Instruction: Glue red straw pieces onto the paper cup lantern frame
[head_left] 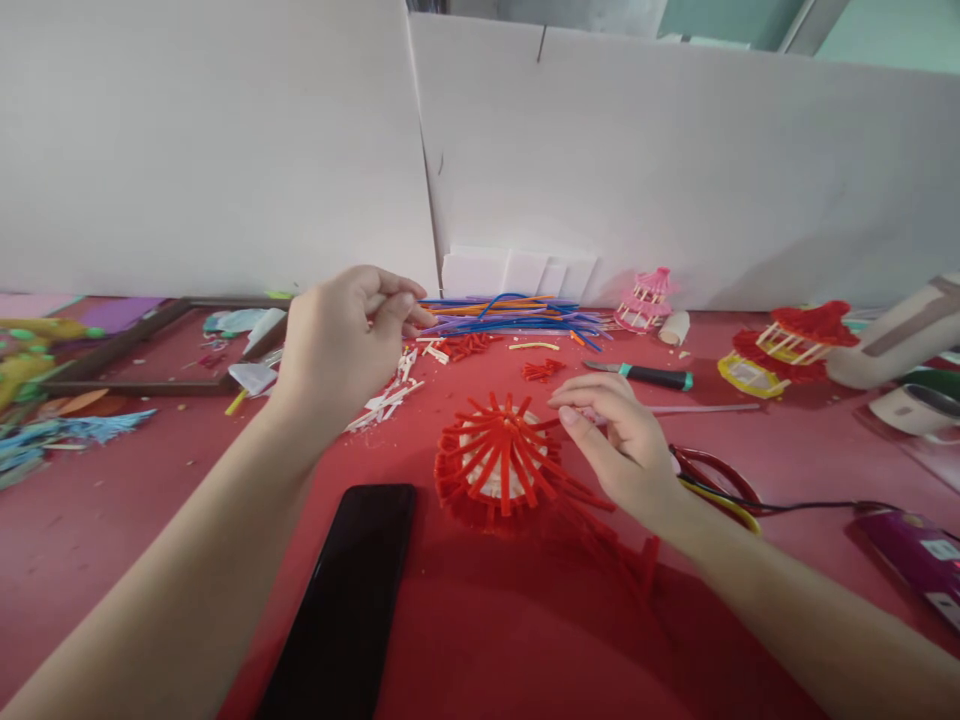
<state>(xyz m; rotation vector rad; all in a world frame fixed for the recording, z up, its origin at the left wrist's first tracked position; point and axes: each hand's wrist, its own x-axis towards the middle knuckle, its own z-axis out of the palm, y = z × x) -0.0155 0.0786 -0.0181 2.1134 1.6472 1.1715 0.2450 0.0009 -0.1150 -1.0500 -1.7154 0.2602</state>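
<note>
Raised above the table's left middle, my left hand (345,335) has its thumb and fingers pinched together; whatever lies between them is too small to make out. My right hand (619,440) is at the right side of a small round model (499,455) with red strips fanning from its peak over a pale frame. Its thumb and fingertips close around the end of a red strip (546,424) at the roof's edge. More red strips (581,490) stick out low on the model's right. A black phone (349,590) lies beside the model, below my left hand.
Behind lie blue, orange and purple sticks (510,318), red cut pieces (541,371), and a craft knife (637,375). A pink tower (643,300) and a red-and-yellow model (795,345) stand back right. A brown frame (135,386) is left; a cable (810,507) runs right.
</note>
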